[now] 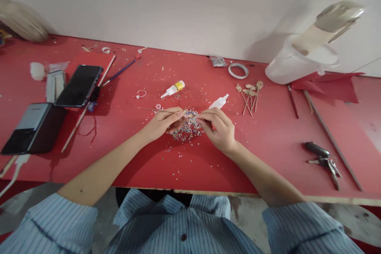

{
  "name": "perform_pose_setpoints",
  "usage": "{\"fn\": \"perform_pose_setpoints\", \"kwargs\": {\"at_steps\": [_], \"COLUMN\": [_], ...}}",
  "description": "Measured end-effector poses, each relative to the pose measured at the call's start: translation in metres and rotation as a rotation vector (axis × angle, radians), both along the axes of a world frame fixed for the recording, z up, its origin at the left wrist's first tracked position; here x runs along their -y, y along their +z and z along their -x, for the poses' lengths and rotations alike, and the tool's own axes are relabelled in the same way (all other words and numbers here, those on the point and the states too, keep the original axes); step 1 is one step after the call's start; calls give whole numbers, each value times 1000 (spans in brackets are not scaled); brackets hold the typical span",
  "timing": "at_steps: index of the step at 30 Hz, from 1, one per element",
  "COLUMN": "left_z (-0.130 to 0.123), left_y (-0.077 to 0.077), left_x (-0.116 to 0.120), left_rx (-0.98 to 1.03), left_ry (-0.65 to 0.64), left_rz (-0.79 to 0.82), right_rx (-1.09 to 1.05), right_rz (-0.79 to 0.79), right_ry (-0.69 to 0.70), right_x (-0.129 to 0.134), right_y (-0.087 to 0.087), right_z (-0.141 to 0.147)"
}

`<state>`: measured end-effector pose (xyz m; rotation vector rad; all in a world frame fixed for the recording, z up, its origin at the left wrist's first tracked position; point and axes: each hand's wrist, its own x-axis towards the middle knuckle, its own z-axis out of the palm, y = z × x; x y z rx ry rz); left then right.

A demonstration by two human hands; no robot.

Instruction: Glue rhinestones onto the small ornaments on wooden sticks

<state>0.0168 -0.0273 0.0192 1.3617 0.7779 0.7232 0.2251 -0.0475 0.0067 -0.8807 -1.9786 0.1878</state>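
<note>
My left hand is closed around a thin stick that points out to the left. The stick's other end lies between my hands, over a pile of small glittery chips on the red table. My right hand pinches at that end from the right; what its fingertips hold is too small to make out. Beyond my hands lie a white glue bottle with a yellow label and a plain white bottle. Several gold flower-topped sticks lie to the right.
On the left are a phone, a dark box-shaped device with a white cable, and a blue brush. A tape roll, white bucket, keys and long rod stand or lie rightward. A wall rises behind the table.
</note>
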Motion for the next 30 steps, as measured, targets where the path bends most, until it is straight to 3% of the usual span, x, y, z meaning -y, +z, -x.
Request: {"fn": "perform_pose_setpoints", "kwargs": {"at_steps": [30], "left_z": [0], "left_y": [0], "left_x": [0], "left_rx": [7], "left_ry": [-18], "left_rz": [-1], "right_rx": [-48], "right_rz": [39], "right_ry": [0], "right_x": [0], "right_y": [-2], "right_z": [0]}}
